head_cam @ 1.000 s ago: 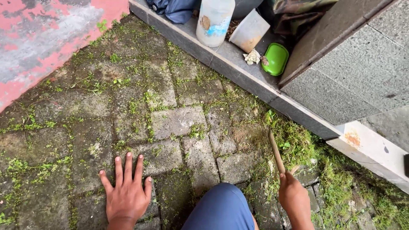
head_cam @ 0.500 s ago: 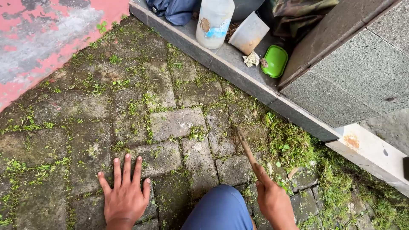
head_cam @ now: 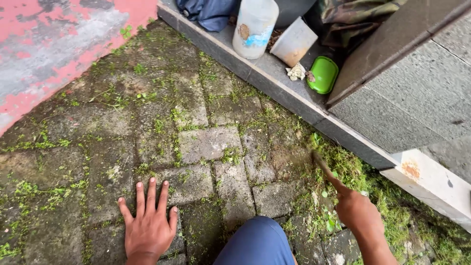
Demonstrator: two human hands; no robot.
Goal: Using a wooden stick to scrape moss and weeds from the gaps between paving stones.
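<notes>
My left hand (head_cam: pixel 148 223) lies flat, fingers spread, on the mossy grey paving stones (head_cam: pixel 206 142) at the lower left. My right hand (head_cam: pixel 358 213) is closed around a thin brown stick-like tool (head_cam: pixel 325 169), blurred by motion, whose tip points up and left at the moss and weeds (head_cam: pixel 343 162) growing along the grey stone ledge (head_cam: pixel 274 83). My knee in blue cloth (head_cam: pixel 257 243) shows between the two hands at the bottom edge.
On the ledge stand a translucent plastic jug (head_cam: pixel 254 27), a tilted white cup (head_cam: pixel 293 43), a green lidded box (head_cam: pixel 323 74) and dark blue cloth (head_cam: pixel 208 12). A grey stone wall (head_cam: pixel 417 98) rises on the right. Red-painted concrete (head_cam: pixel 54 49) borders the far left.
My right hand swung the stick left and down, then back right toward the weeds by the ledge. The left hand has stayed flat on the stones.
</notes>
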